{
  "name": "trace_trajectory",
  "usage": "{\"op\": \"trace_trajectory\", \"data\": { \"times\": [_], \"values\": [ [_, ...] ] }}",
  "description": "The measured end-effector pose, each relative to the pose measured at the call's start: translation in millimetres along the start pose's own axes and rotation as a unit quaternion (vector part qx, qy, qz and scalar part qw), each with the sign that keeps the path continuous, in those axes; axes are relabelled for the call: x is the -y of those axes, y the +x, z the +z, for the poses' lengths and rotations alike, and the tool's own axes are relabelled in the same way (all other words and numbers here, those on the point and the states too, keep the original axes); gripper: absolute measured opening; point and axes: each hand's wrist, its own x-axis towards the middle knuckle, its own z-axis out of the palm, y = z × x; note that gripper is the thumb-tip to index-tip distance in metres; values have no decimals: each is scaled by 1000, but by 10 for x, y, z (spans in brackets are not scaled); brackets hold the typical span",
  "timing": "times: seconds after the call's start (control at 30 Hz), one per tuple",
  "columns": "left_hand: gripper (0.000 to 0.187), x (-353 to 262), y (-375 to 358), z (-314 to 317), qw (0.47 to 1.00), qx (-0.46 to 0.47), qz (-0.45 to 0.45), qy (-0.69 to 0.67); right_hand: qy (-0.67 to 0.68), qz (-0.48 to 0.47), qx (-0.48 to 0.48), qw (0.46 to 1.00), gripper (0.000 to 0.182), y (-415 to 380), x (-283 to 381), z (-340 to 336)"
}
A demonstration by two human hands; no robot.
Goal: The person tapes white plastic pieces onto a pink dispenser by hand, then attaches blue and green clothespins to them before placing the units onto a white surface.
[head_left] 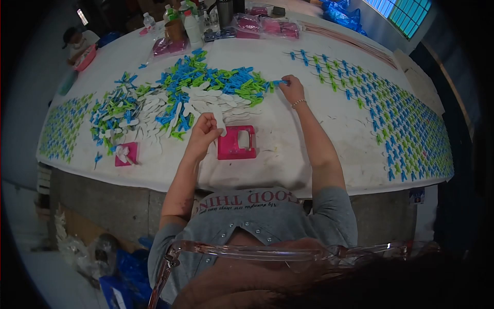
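My left hand is closed on a white flat piece, just left of a pink tray that holds a whitish block. Farther right, my right hand pinches a blue clip at the right end of the clip pile. That pile of blue and green clips spreads over the white table. White flat pieces lie heaped between the pile and the tray.
Rows of blue and green clips cover the table's right side, more its far left. A small pink tray sits front left. Bottles and bagged pink items stand at the back. A person is back left.
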Motion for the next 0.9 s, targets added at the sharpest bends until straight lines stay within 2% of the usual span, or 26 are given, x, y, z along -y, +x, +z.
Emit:
{"op": "trace_trajectory", "data": {
  "times": [0.03,0.07,0.13,0.17,0.23,0.43,0.9],
  "values": [
    [32,-18,37,37,1000,11,3,-5,82,-7,-13,997,33,-110,145,-89],
    [34,-30,80,61,999,26,6,-24,83,-12,-2,996,33,-248,317,-181],
    [35,-84,152,161,1000,22,6,-20,318,-29,41,947,31,-598,692,-421],
    [36,-104,169,207,1000,28,6,-13,321,-29,56,945,31,-763,864,-529],
    [37,-132,192,272,1000,26,3,-5,474,-34,65,877,25,-1069,1129,-666],
    [39,-84,224,332,997,60,32,38,525,-47,84,846,22,-1479,1218,-646],
    [39,-136,193,357,991,87,53,88,561,-53,123,817,27,-1505,1350,-507]
  ]
}}
